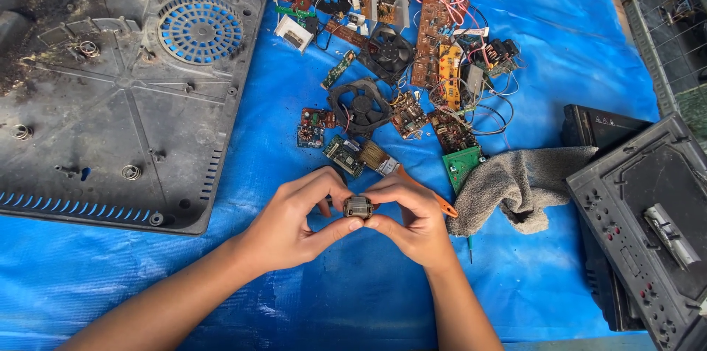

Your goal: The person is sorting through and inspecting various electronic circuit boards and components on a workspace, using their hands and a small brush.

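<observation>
You hold a small boxy grey-and-brass metal component [358,207] between both hands, low over the blue plastic tarpaulin [88,277] that covers the table. Your left hand [291,224] pinches its left end with thumb and forefinger pressed together on it, and your right hand [416,222] does the same on the right end, fingers curled close. Keep the grip even on both ends and the part level, so that, by my judgement, nothing slips loose while you work it. Just behind the component lie a brush with pale bristles and an orange handle [401,174] and a small green circuit board [345,155]; behind those sits a black round fan [361,106] among a heap of brown boards and red wires. To the right of the component, a grey crumpled cloth [519,185] lies near your right wrist, and a dark plastic casing with buttons [648,226] stands beyond it. To the left lies a large grey ribbed plastic base panel [118,93]. The bare tarpaulin in front of the component gives the most open room.
</observation>
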